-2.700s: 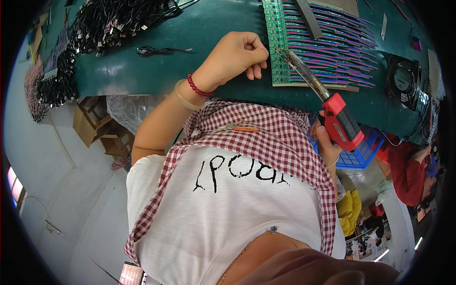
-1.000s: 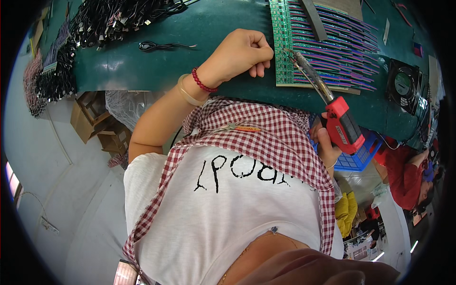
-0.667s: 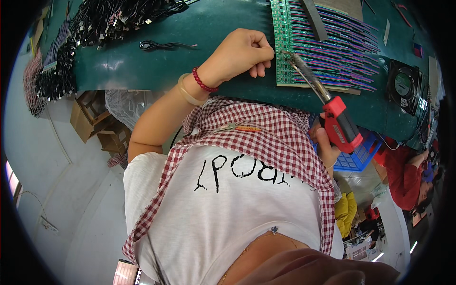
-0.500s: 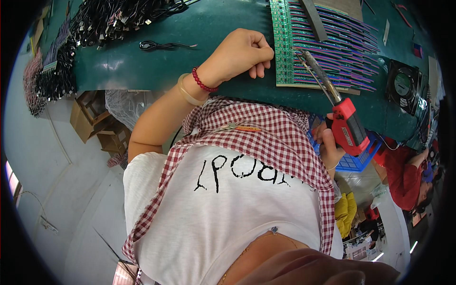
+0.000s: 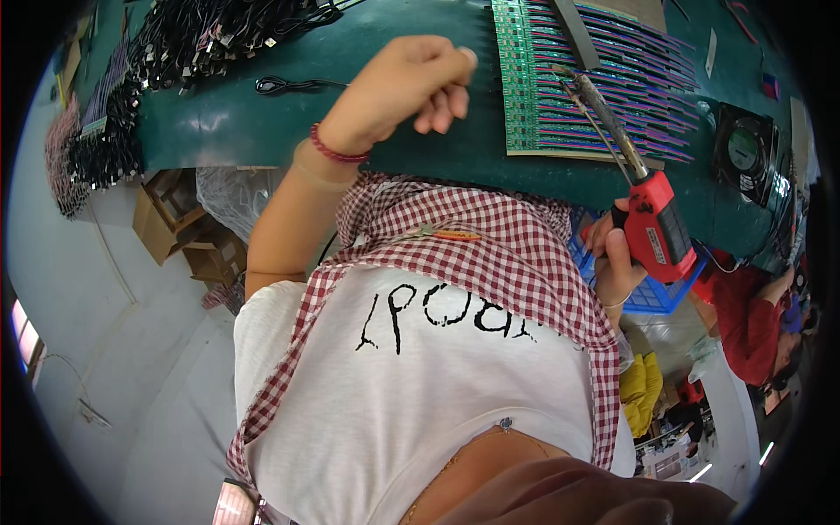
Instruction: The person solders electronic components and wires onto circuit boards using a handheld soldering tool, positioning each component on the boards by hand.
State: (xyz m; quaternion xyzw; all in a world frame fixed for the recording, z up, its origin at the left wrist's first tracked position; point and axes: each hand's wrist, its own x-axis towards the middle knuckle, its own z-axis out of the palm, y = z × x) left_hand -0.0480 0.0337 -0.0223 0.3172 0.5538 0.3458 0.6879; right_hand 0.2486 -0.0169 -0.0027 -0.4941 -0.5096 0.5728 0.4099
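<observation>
Gripping red soldering gun [image 5: 654,229] | right hand [image 5: 612,254] fingers clamped | left hand [image 5: 404,86] fingers curled together, over green board panel's [image 5: 595,83] edge

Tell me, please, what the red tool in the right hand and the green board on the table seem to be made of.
The soldering gun in the right hand looks like red moulded plastic, smooth and slightly glossy; its long barrel is dull grey, probably metal. The green board looks like rigid circuit-board laminate: flat, with regular rows of small parts and purple strips across it. The exact material cannot be confirmed.
</observation>
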